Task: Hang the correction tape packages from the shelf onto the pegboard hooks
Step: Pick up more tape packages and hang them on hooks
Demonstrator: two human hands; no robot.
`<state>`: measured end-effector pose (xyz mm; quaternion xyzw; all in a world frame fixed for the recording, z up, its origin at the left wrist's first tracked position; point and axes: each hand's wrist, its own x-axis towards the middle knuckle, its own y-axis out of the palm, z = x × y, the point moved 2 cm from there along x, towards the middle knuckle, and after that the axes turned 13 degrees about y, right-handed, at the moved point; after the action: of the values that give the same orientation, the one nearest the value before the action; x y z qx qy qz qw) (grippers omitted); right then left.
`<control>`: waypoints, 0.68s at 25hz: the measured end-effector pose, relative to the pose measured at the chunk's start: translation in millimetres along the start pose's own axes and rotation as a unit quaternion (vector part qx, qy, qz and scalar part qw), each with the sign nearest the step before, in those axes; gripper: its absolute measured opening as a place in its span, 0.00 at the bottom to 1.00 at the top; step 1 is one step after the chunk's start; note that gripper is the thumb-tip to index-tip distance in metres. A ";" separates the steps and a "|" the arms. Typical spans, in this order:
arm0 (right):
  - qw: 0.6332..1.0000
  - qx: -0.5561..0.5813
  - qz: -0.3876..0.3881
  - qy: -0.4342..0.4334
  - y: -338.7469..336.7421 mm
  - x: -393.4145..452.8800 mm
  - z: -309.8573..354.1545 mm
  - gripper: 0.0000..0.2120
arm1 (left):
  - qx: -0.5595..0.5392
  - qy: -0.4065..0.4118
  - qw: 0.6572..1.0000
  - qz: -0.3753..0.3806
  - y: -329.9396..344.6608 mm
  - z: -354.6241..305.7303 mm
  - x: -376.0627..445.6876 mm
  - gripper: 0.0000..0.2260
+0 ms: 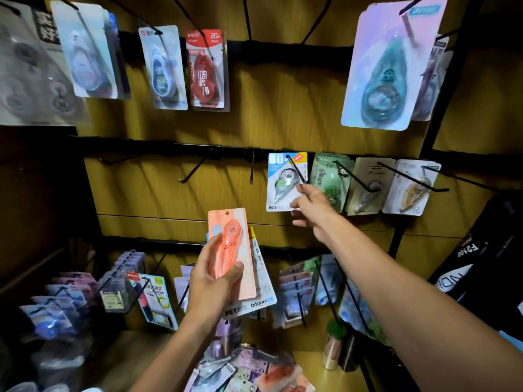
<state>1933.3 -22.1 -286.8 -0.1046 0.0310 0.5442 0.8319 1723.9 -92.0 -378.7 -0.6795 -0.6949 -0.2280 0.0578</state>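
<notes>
My left hand (210,281) grips a small stack of correction tape packages, with an orange-pink package (233,247) on top, held upright in front of the pegboard. My right hand (311,212) reaches up to the middle row. Its forefinger points at the tip of a black hook (295,168), and its thumb lies by the lower right corner of a blue-and-white package (281,181) hanging on that hook. Nothing is pinched between those fingers. A loose pile of packages (254,372) lies on the wooden shelf (311,360) below.
Two bare hooks (195,171) (252,172) stick out left of the blue-and-white package. Green, beige and white packages (368,188) hang to its right. More packages fill the top and bottom rows. A green-capped bottle (335,343) stands on the shelf.
</notes>
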 end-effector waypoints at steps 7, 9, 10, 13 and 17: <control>0.993 0.047 0.025 0.106 -2.2 -8.8 -49.2 0.19 | 0.054 0.000 0.998 0.022 -6.5 2.0 1.9 0.33; 0.979 0.031 0.146 0.142 -2.2 -39.5 -71.5 0.22 | 0.026 -0.028 0.999 0.025 -0.9 1.4 -5.4 0.37; 0.967 0.012 0.204 0.153 -2.8 -56.7 -81.4 0.24 | 0.008 -0.051 0.998 0.028 1.8 0.6 -10.2 0.36; 0.956 -0.055 0.255 0.134 -7.4 -99.2 -103.0 0.15 | 0.015 -0.084 0.996 0.039 10.9 -8.3 -24.3 0.21; 0.980 0.023 0.171 0.096 -29.2 -115.5 -115.5 0.12 | 0.055 -0.071 0.996 -0.020 8.6 -18.6 -35.7 0.16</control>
<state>1920.3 -161.2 -376.4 -0.1305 0.1400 0.6648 0.7221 1730.5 -132.3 -374.0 -0.6753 -0.7226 -0.1419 0.0414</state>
